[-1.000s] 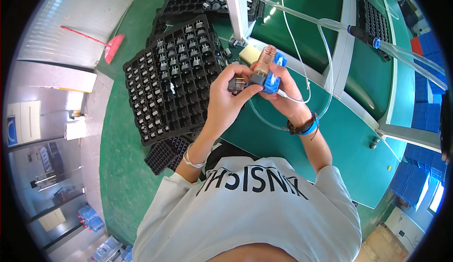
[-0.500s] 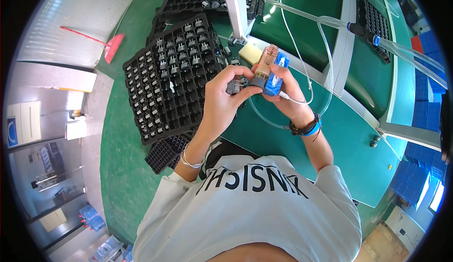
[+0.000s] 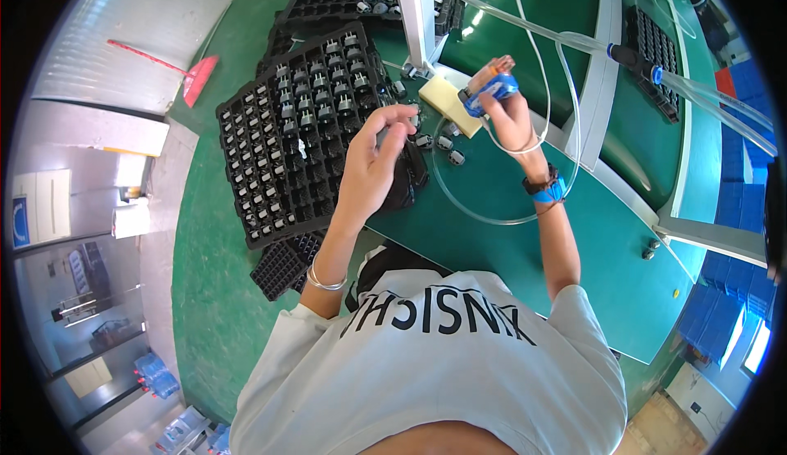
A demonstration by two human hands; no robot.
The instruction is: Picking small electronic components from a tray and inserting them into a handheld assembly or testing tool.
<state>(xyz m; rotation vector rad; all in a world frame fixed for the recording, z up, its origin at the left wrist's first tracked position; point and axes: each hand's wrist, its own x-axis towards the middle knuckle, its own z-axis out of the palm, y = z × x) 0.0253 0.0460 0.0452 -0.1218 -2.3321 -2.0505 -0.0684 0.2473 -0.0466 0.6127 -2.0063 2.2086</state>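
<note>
Head view, left to right. One large black plastic tray (image 3: 328, 188) of square pockets, on the person's left, with many small dark plugs, metal pins up; too many and too small to count surely. One small white scrap (image 3: 302, 149) lies among its pockets.

Left hand (image 3: 369, 166), at the tray's right edge: half curled, thumb and forefinger tips near each other. A small greyish piece shows right at the tips; cannot tell whether gripped or lying behind.

Right of those fingertips, on the green worktop (image 3: 492, 188): loose small dark-and-silver pieces (image 3: 457, 157), about four in the cluster. Left hand the nearer of the two; short axes and long axes of the pieces too small to read.

Beyond them, one cream rectangular block (image 3: 443, 98), long axis slanting from upper left to lower right.

One blue tool with a clear, orange-tinted cylinder (image 3: 497, 88), above and right of the block, well apart from the left hand. Long axis runs lower left to upper right, lower end toward the block.

Right hand (image 3: 514, 127): fingers closed round the tool, raised. One thin white hose (image 3: 548, 98) loops by the wrist.
</note>
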